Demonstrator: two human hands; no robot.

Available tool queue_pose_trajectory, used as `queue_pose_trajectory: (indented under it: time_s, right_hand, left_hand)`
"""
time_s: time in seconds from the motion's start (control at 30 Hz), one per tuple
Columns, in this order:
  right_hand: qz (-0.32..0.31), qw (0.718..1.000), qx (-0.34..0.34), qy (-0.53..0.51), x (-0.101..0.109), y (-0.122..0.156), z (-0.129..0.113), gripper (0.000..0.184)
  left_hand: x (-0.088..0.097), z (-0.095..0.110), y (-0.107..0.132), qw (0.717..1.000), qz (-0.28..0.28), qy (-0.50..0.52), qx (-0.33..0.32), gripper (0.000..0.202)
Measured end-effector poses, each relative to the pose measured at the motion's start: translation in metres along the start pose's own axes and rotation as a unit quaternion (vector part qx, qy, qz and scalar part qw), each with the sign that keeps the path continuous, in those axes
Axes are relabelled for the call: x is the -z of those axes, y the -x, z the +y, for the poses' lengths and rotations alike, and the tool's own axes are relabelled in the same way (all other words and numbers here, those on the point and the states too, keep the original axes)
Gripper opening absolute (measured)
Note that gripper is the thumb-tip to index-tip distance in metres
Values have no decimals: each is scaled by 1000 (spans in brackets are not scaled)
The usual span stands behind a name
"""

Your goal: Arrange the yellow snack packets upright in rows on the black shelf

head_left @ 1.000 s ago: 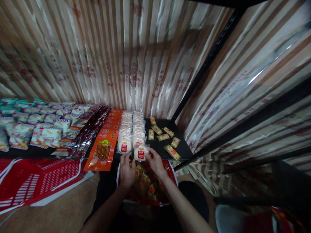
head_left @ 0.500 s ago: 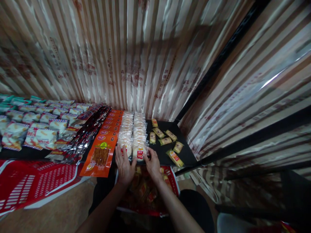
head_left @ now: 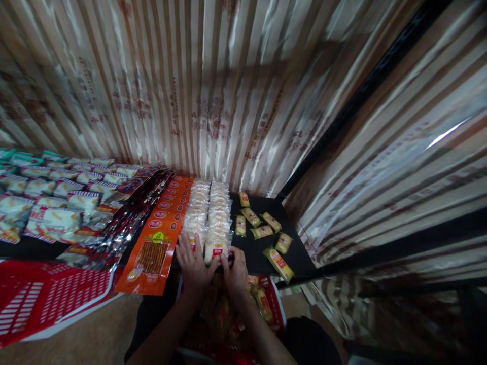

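Observation:
Two rows of white snack packets in clear wrappers [head_left: 218,213] run from front to back on a black shelf [head_left: 258,253]. My left hand [head_left: 195,268] lies over the front of the left row, fingers stretched out and spread, partly hiding its front packet. At the right row, my right hand [head_left: 235,274] has its bent fingers and thumb closed at the lower right corner of the front packet [head_left: 215,251], which has a red label. Small yellow wrapped cakes [head_left: 262,231] lie scattered on the shelf to the right of this hand.
An orange strip of snack packs [head_left: 154,253] overhangs the shelf edge, beside dark red shiny packs [head_left: 125,223] and several white bags [head_left: 53,218]. Red baskets [head_left: 68,289] stand below, one under my forearms with yellow packs [head_left: 263,306]. Black frame bars [head_left: 323,152] and striped curtain [head_left: 198,91] enclose the shelf.
The view has shifted slightly, so the shelf sits lower and larger. My right hand has moved left, closer to my left hand, along the front packet. My left hand stays on the left row.

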State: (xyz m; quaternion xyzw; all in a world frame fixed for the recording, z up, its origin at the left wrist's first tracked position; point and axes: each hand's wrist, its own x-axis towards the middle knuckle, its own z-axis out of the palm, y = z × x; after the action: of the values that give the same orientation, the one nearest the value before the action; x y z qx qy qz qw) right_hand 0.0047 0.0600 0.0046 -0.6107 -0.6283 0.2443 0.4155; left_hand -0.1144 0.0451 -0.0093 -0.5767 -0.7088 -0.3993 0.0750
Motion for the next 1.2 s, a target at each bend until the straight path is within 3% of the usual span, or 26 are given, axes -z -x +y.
queue_pose_trajectory:
  time_s: [0.13,0.23,0.43,0.63,0.93,1.07,1.17,1.2]
  right_hand:
    - [-7,1000,18,-19,10,-4,-1,38]
    - [1,998,-33,-59,11,-15,-1,47]
    - [-51,980,-95,-167,-15,-30,-9,63]
    - [-26,983,-97,-154,-32,-31,-10,67]
    - [-25,978,-116,-173,-12,-50,-1,68]
    - [-28,968,-92,-233,-7,-71,2,71]
    - [-42,952,-100,-286,-9,-87,1,72]
    - [-46,948,-108,-295,-11,-92,0,71]
  left_hand:
    - [-2,1,0,1000,5,3,-1,78]
    - [-2,0,0,1000,6,0,-4,76]
    - [0,0,0,1000,-7,-24,-16,74]
    - [5,2,-3,1000,-14,-22,-15,70]
    - [10,4,-3,1000,-3,5,0,76]
    - [21,-3,-30,990,-3,136,49,67]
    - [22,-21,-71,934,-39,293,202,58]
    - [20,-28,-87,922,-53,308,228,59]
